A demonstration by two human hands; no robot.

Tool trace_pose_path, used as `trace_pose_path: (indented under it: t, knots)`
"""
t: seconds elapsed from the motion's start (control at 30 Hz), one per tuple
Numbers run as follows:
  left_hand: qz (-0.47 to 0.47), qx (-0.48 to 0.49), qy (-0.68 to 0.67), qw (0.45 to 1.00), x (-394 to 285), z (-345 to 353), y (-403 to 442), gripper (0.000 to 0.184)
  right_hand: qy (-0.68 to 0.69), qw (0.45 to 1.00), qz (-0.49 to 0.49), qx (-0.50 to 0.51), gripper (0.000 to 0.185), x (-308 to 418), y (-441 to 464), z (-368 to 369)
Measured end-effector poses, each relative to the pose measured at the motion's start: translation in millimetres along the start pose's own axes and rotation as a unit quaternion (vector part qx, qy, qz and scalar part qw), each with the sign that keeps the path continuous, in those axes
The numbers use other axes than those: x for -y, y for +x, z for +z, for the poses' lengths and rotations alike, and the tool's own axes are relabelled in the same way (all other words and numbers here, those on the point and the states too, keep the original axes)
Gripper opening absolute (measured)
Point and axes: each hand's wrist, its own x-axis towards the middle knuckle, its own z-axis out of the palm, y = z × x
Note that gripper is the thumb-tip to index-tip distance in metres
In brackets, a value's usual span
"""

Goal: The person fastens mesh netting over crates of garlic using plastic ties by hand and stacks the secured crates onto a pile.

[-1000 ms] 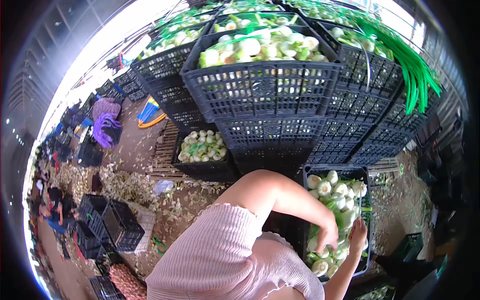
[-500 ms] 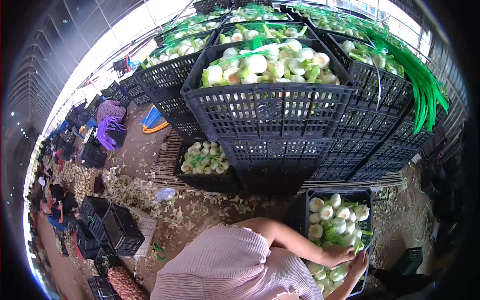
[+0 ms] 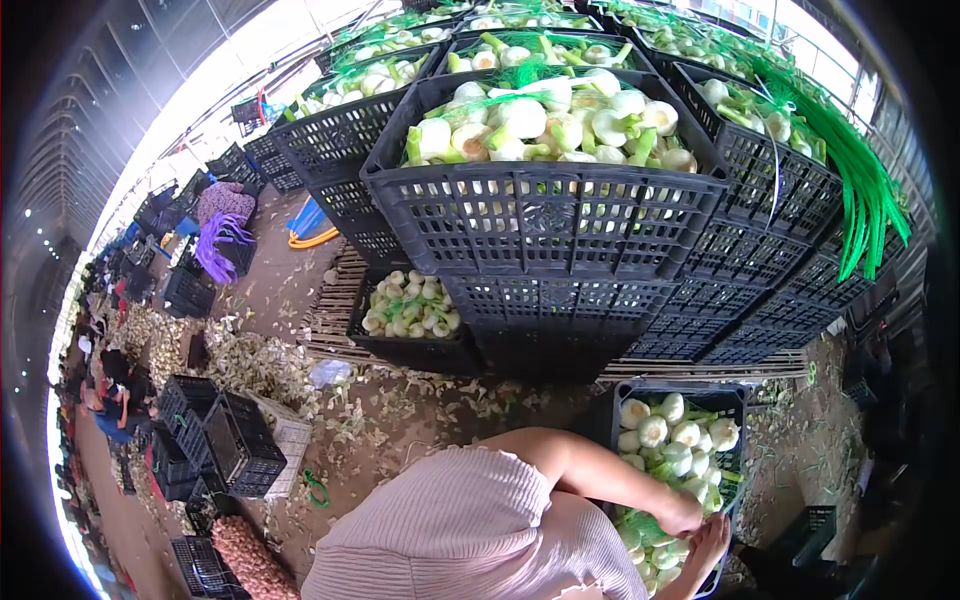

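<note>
My left hand [image 3: 682, 512] is over a black plastic crate [image 3: 741, 402] of white bulbs with green stalks [image 3: 676, 458], which look like onions. Its fingers are closed, and what they hold is hidden. Fine green mesh or strands [image 3: 638, 525] lie on the bulbs just below that hand. Close beside it, my right hand [image 3: 710, 543] is at the crate's right side, fingers curled in towards the left hand. Anything in its fingertips is too small to make out.
Stacked black crates [image 3: 540, 225] of similar bulbs rise ahead, with green straps [image 3: 868, 205] hanging at the right. A low crate [image 3: 408, 345] stands on slats. Peelings litter the floor. Left are dark crates [image 3: 245, 445], a pink bulb sack [image 3: 250, 560] and another person [image 3: 118, 395].
My left hand has shifted slightly down and left, and my right hand slightly down. Green strands now show below the left hand; the green piece at its fingertips is no longer visible.
</note>
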Motion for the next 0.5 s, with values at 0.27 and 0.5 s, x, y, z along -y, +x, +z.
trace_pose_path:
  t: [0.27, 0.5]
  knots:
    - [-0.085, -0.09, -0.543, 0.831, 37, 40, -17, 0.009, -0.035, 0.993, -0.063, -0.09, 0.02, 3, -33, 5]
    - [-0.235, -0.041, -0.616, 0.751, 9, -1, -25, 0.008, 0.096, 0.993, -0.033, -0.055, 0.021, -14, -76, 17]
